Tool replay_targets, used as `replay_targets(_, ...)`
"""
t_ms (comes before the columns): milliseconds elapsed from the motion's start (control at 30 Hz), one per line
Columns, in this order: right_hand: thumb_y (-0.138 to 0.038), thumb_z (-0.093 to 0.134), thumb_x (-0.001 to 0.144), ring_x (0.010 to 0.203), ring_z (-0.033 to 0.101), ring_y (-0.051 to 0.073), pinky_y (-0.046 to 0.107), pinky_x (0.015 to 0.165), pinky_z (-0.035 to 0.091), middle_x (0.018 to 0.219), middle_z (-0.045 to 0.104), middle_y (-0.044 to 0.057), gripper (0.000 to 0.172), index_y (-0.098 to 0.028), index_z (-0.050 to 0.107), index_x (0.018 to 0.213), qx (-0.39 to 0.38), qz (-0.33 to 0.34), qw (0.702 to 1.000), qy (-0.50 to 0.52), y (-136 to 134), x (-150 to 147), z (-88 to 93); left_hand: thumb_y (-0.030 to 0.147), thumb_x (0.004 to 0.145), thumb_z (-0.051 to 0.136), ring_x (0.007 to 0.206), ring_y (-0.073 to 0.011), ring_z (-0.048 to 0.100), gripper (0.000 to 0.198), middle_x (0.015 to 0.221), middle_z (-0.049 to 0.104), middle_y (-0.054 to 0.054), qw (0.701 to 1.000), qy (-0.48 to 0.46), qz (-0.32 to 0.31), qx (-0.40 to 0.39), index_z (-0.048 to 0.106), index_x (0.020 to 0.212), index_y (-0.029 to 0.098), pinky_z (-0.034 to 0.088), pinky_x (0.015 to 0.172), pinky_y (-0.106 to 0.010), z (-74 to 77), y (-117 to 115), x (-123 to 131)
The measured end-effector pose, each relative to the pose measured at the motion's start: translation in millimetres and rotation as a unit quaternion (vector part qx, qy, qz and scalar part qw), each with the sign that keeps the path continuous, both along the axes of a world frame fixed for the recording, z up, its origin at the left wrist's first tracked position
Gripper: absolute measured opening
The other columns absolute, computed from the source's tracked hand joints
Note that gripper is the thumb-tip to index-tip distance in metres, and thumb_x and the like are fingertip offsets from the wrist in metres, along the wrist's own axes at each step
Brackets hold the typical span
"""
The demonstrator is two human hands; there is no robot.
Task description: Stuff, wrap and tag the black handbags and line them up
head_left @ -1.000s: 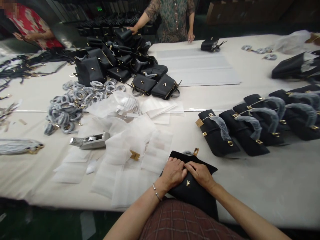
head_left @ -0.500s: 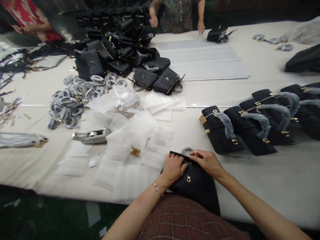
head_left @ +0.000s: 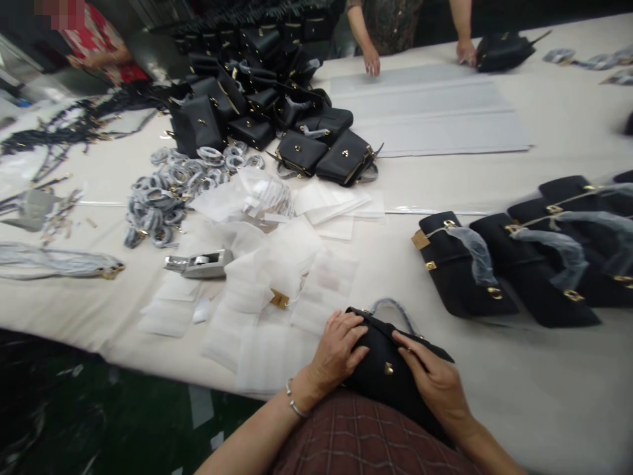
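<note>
A small black handbag [head_left: 383, 349] with a gold clasp lies at the table's near edge, against my lap. My left hand [head_left: 333, 353] grips its left side, fingers curled over the top flap. My right hand [head_left: 435, 382] rests on its right side, fingers pressed on the flap beside the clasp. A wrapped grey handle [head_left: 395, 307] arcs up behind the bag. Thin white foam sheets [head_left: 277, 290] lie just left of my left hand, one with a gold tag [head_left: 279, 299] on it.
A row of wrapped black bags [head_left: 494, 270] runs to the right. A pile of black bags [head_left: 277, 112] sits far left, with coiled wrapped straps [head_left: 163, 191] and a tape dispenser [head_left: 200, 262]. Another person's hands [head_left: 370, 63] rest on grey sheets [head_left: 435, 112].
The flap has been closed down over the bag. My right hand slid from the top edge to the bag's right side. The view shifted, so everything sits further right.
</note>
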State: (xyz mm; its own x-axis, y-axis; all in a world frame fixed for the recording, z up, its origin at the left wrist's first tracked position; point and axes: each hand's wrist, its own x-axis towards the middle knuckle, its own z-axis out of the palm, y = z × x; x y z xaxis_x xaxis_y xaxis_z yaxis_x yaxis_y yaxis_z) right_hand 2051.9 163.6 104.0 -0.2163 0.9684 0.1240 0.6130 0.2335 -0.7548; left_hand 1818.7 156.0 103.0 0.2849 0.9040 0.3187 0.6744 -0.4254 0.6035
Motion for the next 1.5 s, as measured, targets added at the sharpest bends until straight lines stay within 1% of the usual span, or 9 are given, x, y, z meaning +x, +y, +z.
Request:
replay_targets(233,-0.067,0.06,0.07,0.105,0.065,0.033,0.044,0.093,0.052,0.098,0.074,0.004,0.053,-0.026,0.071,0.102,-0.186,-0.194,0.962,0.053,81,-3,23.1,0.02,0.086,0.065,0.101,-0.0226,0.055,0.022,0.102,0.06,-0.007,0.95,0.086,0.292,-0.064,0.057,0.106,0.018,0.047,0.093,-0.038,-9.1,37,-70)
replay_targets(367,-0.064,0.062,0.072,0.099,0.067,0.03,0.04,0.092,0.052,0.098,0.074,0.006,0.051,-0.023,0.071,0.101,-0.14,-0.162,0.974,0.067,113,-18,22.3,0.03,0.077,0.077,0.101,-0.0277,0.054,0.04,0.103,0.06,-0.008,0.914,0.177,0.342,-0.125,0.058,0.109,0.017,0.046,0.091,-0.044,-21.1,74,-73)
replay_targets(533,-0.058,0.061,0.079,0.096,0.068,0.028,0.041,0.091,0.053,0.098,0.074,0.007,0.048,-0.022,0.067,0.111,-0.127,-0.09,0.986,0.061,139,-30,9.4,0.021,0.077,0.073,0.092,-0.0236,0.058,0.016,0.087,0.061,-0.003,0.918,0.107,0.359,-0.127,0.058,0.08,0.019,0.047,0.086,-0.039,-25.2,86,-66)
replay_targets(700,-0.051,0.061,0.086,0.117,0.058,0.03,0.051,0.106,0.044,0.129,0.06,0.012,0.058,-0.02,0.051,0.134,0.087,-0.085,0.993,-0.014,132,-28,44.4,0.02,0.091,0.053,0.083,-0.0171,0.062,0.005,0.086,0.062,-0.002,0.898,0.031,0.428,-0.095,0.052,0.095,0.018,0.051,0.077,-0.03,7.5,65,-99)
replay_targets(867,-0.032,0.073,0.082,0.133,0.043,0.033,0.053,0.114,0.037,0.148,0.041,0.01,0.074,-0.025,0.035,0.146,0.285,0.052,0.956,-0.048,86,-38,145.1,0.019,0.093,0.049,0.095,-0.0175,0.063,0.013,0.099,0.067,-0.003,0.989,-0.034,0.139,-0.027,0.057,0.103,0.022,0.049,0.086,-0.03,101.8,39,-99)
replay_targets(1000,-0.034,0.072,0.083,0.135,0.039,0.035,0.062,0.118,0.023,0.146,0.045,0.006,0.068,-0.027,0.04,0.143,0.287,0.229,0.921,-0.134,52,-39,179.5,0.014,0.095,0.047,0.091,-0.0139,0.064,0.023,0.101,0.069,0.002,0.969,0.035,-0.175,-0.173,0.057,0.111,0.026,0.048,0.08,-0.023,158.1,36,-50)
replay_targets(1100,-0.031,0.057,0.092,0.116,0.058,0.026,0.049,0.109,0.041,0.124,0.064,0.005,0.04,-0.025,0.051,0.132,0.162,0.257,0.933,-0.194,38,-22,146.6,0.021,0.096,0.048,0.089,-0.017,0.066,0.015,0.1,0.07,0.001,0.948,0.117,-0.231,-0.182,0.057,0.107,0.024,0.048,0.072,-0.025,146.1,45,-14)
replay_targets(1267,-0.03,0.054,0.093,0.085,0.066,0.019,0.033,0.073,0.054,0.095,0.069,0.0,0.012,-0.028,0.064,0.099,-0.074,0.133,0.964,-0.22,36,10,69.7,0.027,0.089,0.058,0.08,-0.0232,0.066,0.008,0.089,0.07,-0.002,0.934,0.253,-0.169,-0.187,0.056,0.093,0.021,0.048,0.066,-0.032,82.1,54,13)
replay_targets(1500,-0.026,0.056,0.09,0.084,0.063,0.02,0.034,0.076,0.047,0.089,0.068,-0.001,0.008,-0.027,0.065,0.091,-0.084,0.13,0.966,-0.206,53,-1,65.4,0.03,0.087,0.061,0.082,-0.0242,0.063,0.012,0.086,0.067,-0.004,0.937,0.279,-0.139,-0.16,0.057,0.093,0.02,0.045,0.074,-0.037,82.9,54,20)
